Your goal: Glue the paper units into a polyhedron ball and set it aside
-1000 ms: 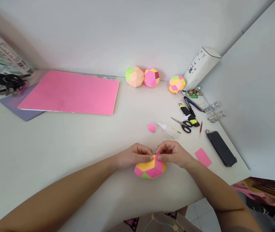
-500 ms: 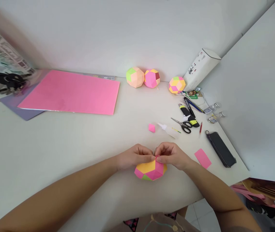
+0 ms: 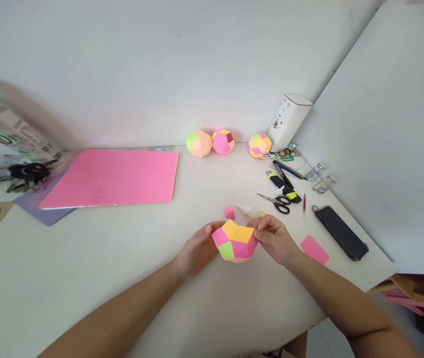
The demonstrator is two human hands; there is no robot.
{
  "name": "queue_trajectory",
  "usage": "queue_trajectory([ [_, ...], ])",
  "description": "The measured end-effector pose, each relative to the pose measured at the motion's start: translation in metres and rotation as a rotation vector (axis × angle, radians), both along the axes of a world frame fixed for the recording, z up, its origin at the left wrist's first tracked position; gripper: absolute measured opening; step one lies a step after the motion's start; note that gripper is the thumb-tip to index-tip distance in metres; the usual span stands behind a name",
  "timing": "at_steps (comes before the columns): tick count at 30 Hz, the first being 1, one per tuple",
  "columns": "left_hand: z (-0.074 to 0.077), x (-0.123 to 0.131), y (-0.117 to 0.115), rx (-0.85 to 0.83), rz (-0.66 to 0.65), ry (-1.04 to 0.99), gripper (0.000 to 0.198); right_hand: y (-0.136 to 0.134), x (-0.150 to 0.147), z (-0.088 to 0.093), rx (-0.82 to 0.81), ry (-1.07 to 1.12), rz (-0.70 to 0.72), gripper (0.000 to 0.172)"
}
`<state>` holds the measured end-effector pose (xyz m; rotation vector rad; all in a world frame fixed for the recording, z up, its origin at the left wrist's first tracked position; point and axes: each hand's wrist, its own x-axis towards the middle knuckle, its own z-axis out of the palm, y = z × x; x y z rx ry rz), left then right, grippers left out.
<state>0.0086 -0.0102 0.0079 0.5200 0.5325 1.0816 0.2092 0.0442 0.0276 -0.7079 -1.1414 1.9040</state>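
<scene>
Between my hands is a many-sided paper ball (image 3: 235, 242) with pink, yellow, green and peach facets; its top edge is jagged, as if part of the shell is open. My left hand (image 3: 199, 248) cups its left side, thumb near the rim, the other fingers partly hidden behind it. On the right, my right hand (image 3: 274, 238) pinches the pink and yellow edge between thumb and fingers. Just beyond the ball lie a small folded pink paper piece (image 3: 229, 213) and a white glue bottle (image 3: 244, 209), partly hidden.
Finished-looking paper balls (image 3: 199, 143) stand along the wall. Scissors (image 3: 277, 201), a black and yellow cutter (image 3: 284, 187), a red pen (image 3: 304, 202), a phone (image 3: 341, 231) and a pink paper rectangle (image 3: 314, 249) lie to the right. Large pink sheets (image 3: 111, 176) and keys (image 3: 29, 174) lie left.
Both hands have moved apart from their pinch at the ball's top edge to its two sides. The ball has been lifted and turned, showing more green and yellow. The view has tilted up.
</scene>
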Motion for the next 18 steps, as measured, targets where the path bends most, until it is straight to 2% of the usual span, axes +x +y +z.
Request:
queue_trajectory([
  [4, -0.0003, -0.0001, -0.0008, -0.022, -0.022, 0.07, 0.025, 0.0017, -0.0008, -0.0011, -0.106, -0.058, -0.04, 0.017],
  [7, 0.0012, -0.001, -0.0005, -0.037, -0.061, 0.113, 0.021, 0.0032, -0.0001, -0.0002, -0.153, -0.086, 0.009, 0.019],
  [13, 0.0001, -0.0027, 0.0009, -0.064, -0.104, 0.094, 0.023, 0.0049, 0.0003, -0.0027, -0.177, -0.088, 0.193, 0.025],
  [15, -0.0029, -0.0029, 0.0013, -0.062, -0.104, 0.094, 0.025, 0.0045, -0.0003, -0.0043, -0.189, -0.072, 0.218, 0.027],
  [18, -0.0067, -0.0029, 0.0019, -0.059, -0.094, 0.065, 0.04, 0.0041, -0.0006, -0.0045, -0.233, -0.026, 0.208, 0.027],
])
